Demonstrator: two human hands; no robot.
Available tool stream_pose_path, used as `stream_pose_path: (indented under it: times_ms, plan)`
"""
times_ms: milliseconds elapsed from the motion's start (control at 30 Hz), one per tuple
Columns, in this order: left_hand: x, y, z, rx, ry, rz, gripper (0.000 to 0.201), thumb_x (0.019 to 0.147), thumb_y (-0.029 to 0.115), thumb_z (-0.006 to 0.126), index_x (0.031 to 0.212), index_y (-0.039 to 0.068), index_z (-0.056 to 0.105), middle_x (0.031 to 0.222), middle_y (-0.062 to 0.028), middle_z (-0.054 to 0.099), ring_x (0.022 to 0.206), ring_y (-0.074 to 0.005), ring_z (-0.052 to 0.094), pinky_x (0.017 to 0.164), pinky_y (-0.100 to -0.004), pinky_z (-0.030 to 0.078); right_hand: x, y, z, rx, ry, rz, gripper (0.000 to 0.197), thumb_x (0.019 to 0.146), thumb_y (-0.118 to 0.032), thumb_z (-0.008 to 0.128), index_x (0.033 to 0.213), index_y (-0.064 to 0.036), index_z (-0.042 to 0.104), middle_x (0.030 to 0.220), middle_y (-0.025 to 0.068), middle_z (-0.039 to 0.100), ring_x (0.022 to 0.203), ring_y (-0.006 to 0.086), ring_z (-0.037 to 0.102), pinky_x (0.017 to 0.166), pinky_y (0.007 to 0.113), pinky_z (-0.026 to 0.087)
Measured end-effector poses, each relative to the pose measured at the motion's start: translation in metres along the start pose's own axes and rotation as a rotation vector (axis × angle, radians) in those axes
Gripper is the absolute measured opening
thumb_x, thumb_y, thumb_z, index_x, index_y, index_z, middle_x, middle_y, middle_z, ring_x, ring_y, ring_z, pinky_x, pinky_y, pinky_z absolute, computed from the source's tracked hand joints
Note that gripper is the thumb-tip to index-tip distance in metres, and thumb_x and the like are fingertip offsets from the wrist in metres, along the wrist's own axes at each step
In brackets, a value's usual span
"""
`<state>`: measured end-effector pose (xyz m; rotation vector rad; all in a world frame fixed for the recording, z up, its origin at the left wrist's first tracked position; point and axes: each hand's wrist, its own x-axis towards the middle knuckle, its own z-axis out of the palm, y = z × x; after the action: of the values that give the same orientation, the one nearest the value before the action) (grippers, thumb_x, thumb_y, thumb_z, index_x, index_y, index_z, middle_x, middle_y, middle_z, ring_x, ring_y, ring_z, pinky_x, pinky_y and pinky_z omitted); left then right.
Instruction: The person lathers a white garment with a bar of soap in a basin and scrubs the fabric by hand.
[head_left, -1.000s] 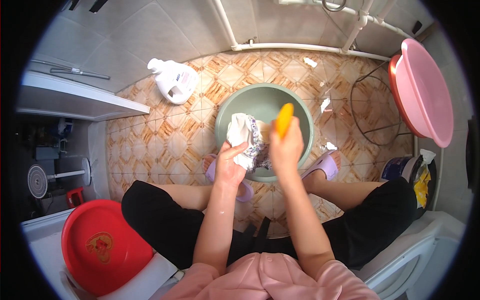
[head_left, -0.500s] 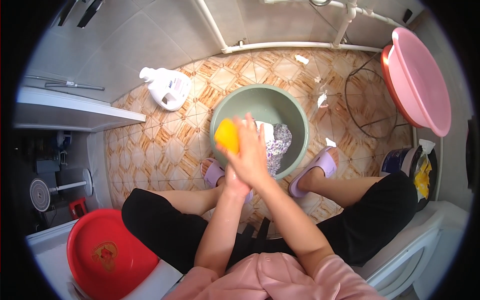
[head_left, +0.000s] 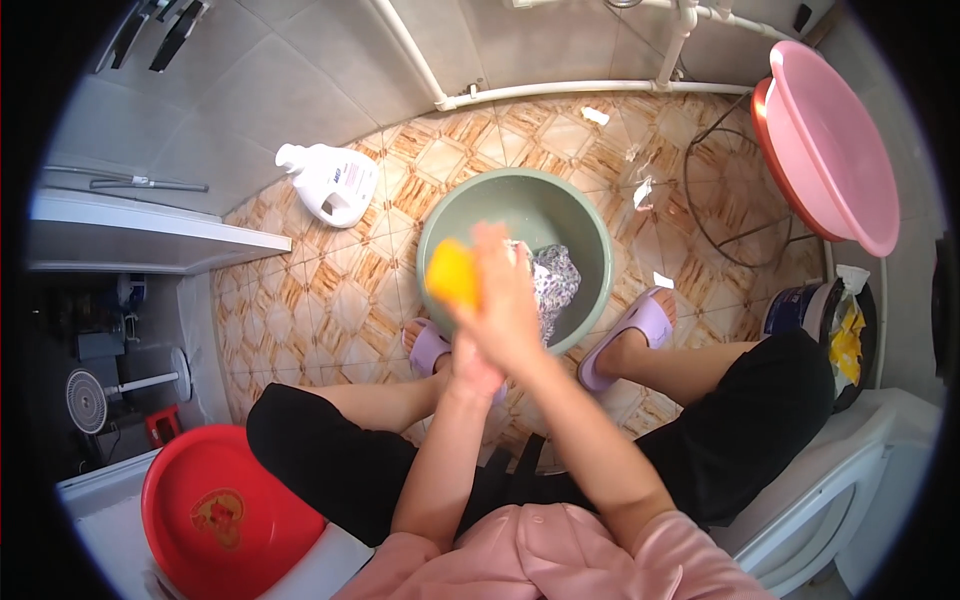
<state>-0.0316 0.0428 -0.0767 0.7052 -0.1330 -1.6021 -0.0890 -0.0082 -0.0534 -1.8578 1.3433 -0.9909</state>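
Over the green basin (head_left: 520, 180), a bright yellow block (head_left: 453, 272) shows at the left side of my right hand (head_left: 505, 305). The right thumb lies against its lower edge, and motion smears the fingers. I cannot tell whether it is soap or a sponge. My left hand (head_left: 476, 368) lies under the right one at the basin's near rim; the hands touch, and the left fingers are hidden. Inside the basin, right of my hands, lies bunched cloth (head_left: 560, 275) with a white, purple and grey speckled pattern.
A white jug-shaped bottle (head_left: 335, 185) lies on the tiled floor beyond the basin's left. Pink (head_left: 835, 150) and red basins lean at the right. A bin (head_left: 850, 330) stands near my right knee; a red basin (head_left: 225, 500) sits at lower left. Paper scraps (head_left: 643, 192) litter the floor.
The whole view has shifted slightly. Both hands stay together over the basin with the yellow block, and the right hand is more blurred. The white part of the cloth is more covered.
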Motion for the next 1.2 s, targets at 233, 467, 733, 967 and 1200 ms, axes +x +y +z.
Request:
stream_pose_path:
  times_ms: [233, 467, 733, 967, 1200]
  plan:
    - [-0.001, 0.003, 0.027, 0.027, 0.036, -0.151, 0.051, 0.096, 0.035, 0.033, 0.139, 0.008, 0.027, 0.141, -0.0071, 0.034, 0.128, -0.0221, 0.035, 0.107, -0.0377, 0.026, 0.020, 0.029, -0.009, -0.084, 0.111, 0.228, 0.066, 0.073, -0.034, 0.066, 0.122, 0.0045, 0.045, 0.136, 0.0214, 0.038, 0.133, 0.0315, 0.024, 0.110, 0.049, 0.007]
    - [0.000, 0.006, 0.010, -0.005, -0.031, -0.099, 0.051, 0.097, 0.034, 0.031, 0.140, 0.007, 0.024, 0.143, -0.0079, 0.030, 0.129, -0.0222, 0.032, 0.107, -0.0390, 0.025, 0.017, 0.022, 0.003, -0.235, 0.096, 0.033, 0.073, 0.076, -0.053, 0.058, 0.119, 0.0047, 0.048, 0.125, 0.0225, 0.047, 0.129, 0.0319, 0.032, 0.109, 0.053, 0.007]
    - [0.006, 0.020, 0.016, 0.000, 0.002, -0.114, 0.054, 0.096, 0.041, 0.031, 0.132, 0.001, 0.035, 0.132, -0.0120, 0.044, 0.119, -0.0253, 0.045, 0.103, -0.0389, 0.033, 0.013, 0.092, -0.046, 0.815, -0.118, 0.680, 0.032, 0.085, -0.038, 0.058, 0.085, -0.0065, 0.055, 0.080, 0.0029, 0.056, 0.072, 0.0110, 0.052, 0.066, 0.024, 0.041]
    - [0.011, 0.031, -0.014, 0.109, 0.063, 0.050, 0.059, 0.084, 0.039, 0.060, 0.125, 0.001, 0.040, 0.124, -0.0137, 0.049, 0.114, -0.0262, 0.048, 0.101, -0.0401, 0.035, 0.014, 0.072, -0.060, 1.044, -0.254, 0.436, 0.031, 0.070, -0.015, 0.075, 0.081, -0.0115, 0.047, 0.078, -0.0021, 0.048, 0.073, 0.0084, 0.047, 0.066, 0.022, 0.038]
    - [0.006, 0.036, 0.014, 0.194, 0.147, -0.097, 0.041, 0.080, 0.012, 0.067, 0.114, -0.001, 0.048, 0.105, -0.0102, 0.058, 0.099, -0.0196, 0.056, 0.086, -0.0322, 0.045, 0.024, 0.033, -0.073, 0.909, -0.143, 0.176, 0.023, 0.074, -0.005, 0.069, 0.084, -0.0067, 0.048, 0.081, -0.0011, 0.050, 0.075, 0.0086, 0.048, 0.067, 0.023, 0.040]
